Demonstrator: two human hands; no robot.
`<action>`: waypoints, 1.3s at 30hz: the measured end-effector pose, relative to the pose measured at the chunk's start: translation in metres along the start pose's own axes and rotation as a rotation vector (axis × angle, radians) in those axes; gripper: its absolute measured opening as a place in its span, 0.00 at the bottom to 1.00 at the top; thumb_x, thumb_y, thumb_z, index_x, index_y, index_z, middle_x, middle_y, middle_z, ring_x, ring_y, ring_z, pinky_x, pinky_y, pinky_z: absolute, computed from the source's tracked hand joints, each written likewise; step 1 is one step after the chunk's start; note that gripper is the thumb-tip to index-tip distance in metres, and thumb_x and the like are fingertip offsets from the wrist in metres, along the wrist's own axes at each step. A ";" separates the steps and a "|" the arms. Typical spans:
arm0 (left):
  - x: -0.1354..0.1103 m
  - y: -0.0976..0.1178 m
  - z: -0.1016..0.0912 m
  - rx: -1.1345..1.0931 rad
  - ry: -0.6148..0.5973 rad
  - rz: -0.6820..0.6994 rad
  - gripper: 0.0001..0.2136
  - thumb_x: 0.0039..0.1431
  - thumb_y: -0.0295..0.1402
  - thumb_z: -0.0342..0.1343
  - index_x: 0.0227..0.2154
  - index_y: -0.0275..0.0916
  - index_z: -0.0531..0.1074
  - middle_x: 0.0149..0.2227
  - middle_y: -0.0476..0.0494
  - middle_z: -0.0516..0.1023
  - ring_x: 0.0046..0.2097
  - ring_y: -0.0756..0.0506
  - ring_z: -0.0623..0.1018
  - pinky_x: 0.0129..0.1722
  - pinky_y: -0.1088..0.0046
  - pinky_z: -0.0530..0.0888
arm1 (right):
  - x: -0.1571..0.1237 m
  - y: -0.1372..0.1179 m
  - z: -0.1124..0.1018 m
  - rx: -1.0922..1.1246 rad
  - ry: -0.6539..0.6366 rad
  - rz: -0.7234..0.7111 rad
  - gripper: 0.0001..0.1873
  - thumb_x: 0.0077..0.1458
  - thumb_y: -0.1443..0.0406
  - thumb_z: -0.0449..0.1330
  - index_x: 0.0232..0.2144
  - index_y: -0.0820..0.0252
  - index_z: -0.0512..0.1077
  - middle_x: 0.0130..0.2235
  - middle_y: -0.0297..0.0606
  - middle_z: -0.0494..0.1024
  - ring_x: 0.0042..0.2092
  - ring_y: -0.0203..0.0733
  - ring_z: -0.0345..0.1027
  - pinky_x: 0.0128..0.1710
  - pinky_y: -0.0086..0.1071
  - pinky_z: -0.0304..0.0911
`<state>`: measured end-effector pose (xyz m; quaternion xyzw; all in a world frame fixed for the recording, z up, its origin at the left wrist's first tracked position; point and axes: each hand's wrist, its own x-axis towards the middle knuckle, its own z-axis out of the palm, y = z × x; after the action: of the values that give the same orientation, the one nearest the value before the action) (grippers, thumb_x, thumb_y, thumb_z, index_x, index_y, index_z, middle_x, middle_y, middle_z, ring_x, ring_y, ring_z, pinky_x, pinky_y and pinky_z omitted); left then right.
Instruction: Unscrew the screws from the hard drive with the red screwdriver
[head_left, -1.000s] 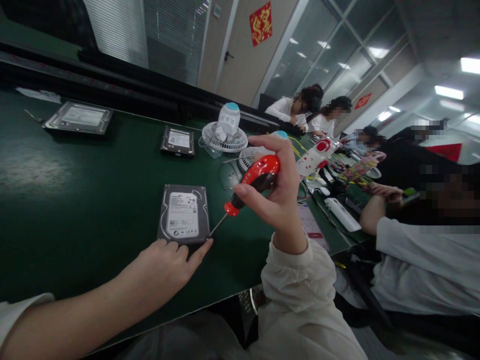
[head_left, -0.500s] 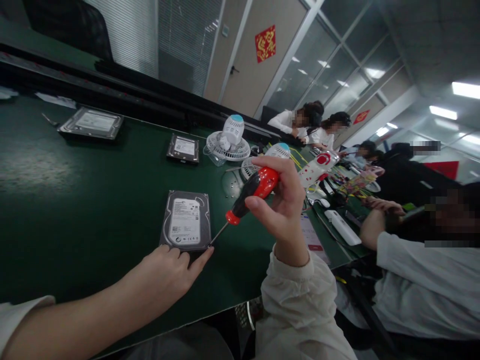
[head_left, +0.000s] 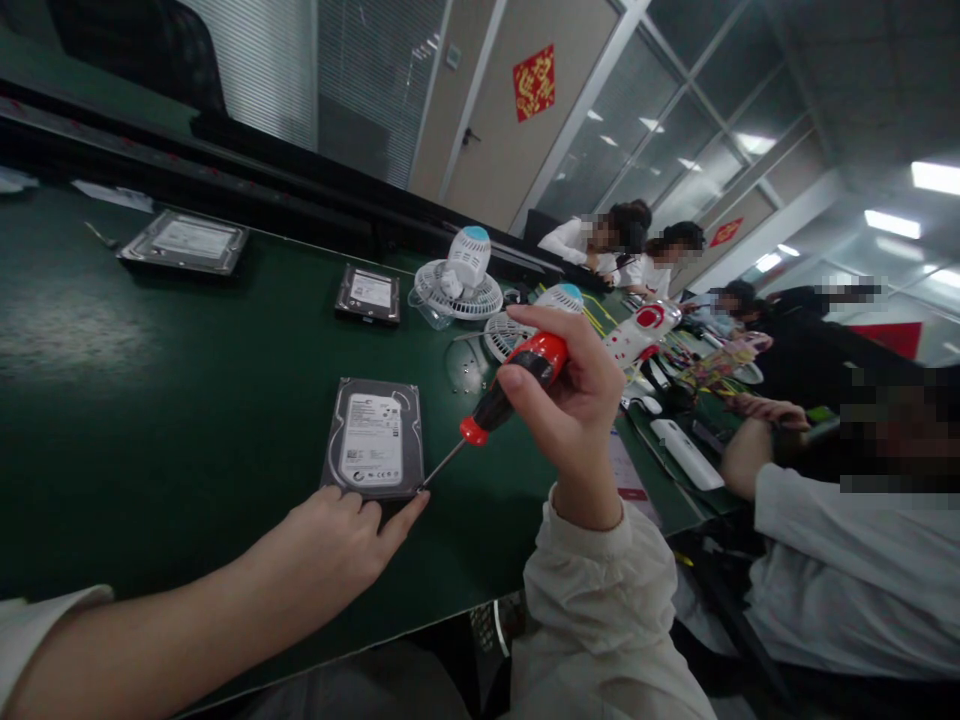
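A hard drive (head_left: 373, 440) with a white label lies flat on the green table in front of me. My left hand (head_left: 349, 540) grips its near edge, fingers curled there and the index finger stretched to the near right corner. In my right hand (head_left: 574, 390) is a screwdriver (head_left: 487, 410) with a red and black handle, thumb and fingers wrapped around it. Its shaft slants down to the left, the tip at that same corner by my left index fingertip. Whether the tip sits in a screw is too small to tell.
Beyond lie a smaller hard drive (head_left: 368, 296) and another drive (head_left: 184, 243) at far left. Several small screws (head_left: 469, 376) are scattered near white fan parts (head_left: 459, 285). At right are cables, a white device (head_left: 686, 452) and a seated person (head_left: 847, 550).
The screwdriver handle has tilted lower and to the right with my right hand, while its tip stays at the drive's corner. My left hand has barely moved.
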<state>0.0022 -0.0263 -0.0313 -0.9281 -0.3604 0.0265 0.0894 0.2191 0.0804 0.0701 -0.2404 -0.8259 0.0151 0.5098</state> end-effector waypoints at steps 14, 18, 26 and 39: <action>0.000 0.000 0.003 -0.001 -0.005 -0.012 0.35 0.60 0.21 0.60 0.70 0.42 0.64 0.31 0.41 0.83 0.31 0.41 0.83 0.30 0.66 0.75 | -0.002 -0.002 0.000 0.043 -0.034 0.021 0.23 0.64 0.52 0.59 0.58 0.50 0.73 0.43 0.36 0.76 0.30 0.36 0.63 0.32 0.37 0.69; 0.000 0.000 0.004 0.007 -0.003 -0.014 0.35 0.60 0.21 0.61 0.70 0.43 0.64 0.31 0.40 0.83 0.31 0.41 0.83 0.30 0.67 0.75 | 0.001 -0.001 -0.001 0.065 -0.063 -0.039 0.26 0.65 0.49 0.56 0.60 0.52 0.72 0.51 0.38 0.79 0.39 0.42 0.71 0.42 0.43 0.73; -0.001 0.001 0.006 0.004 0.028 -0.023 0.35 0.60 0.21 0.61 0.70 0.43 0.65 0.30 0.41 0.83 0.30 0.41 0.83 0.30 0.67 0.76 | -0.005 -0.001 0.005 0.088 -0.030 0.034 0.25 0.63 0.52 0.61 0.59 0.52 0.68 0.47 0.37 0.76 0.33 0.35 0.67 0.35 0.38 0.71; 0.000 0.000 -0.002 0.006 -0.016 -0.003 0.32 0.63 0.23 0.60 0.70 0.43 0.65 0.31 0.42 0.83 0.30 0.42 0.83 0.28 0.68 0.74 | 0.000 -0.002 0.003 0.034 0.016 -0.024 0.16 0.63 0.56 0.63 0.51 0.52 0.73 0.38 0.33 0.73 0.33 0.35 0.64 0.31 0.35 0.66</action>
<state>0.0024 -0.0259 -0.0293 -0.9270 -0.3627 0.0350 0.0893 0.2159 0.0793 0.0691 -0.2218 -0.8244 0.0211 0.5204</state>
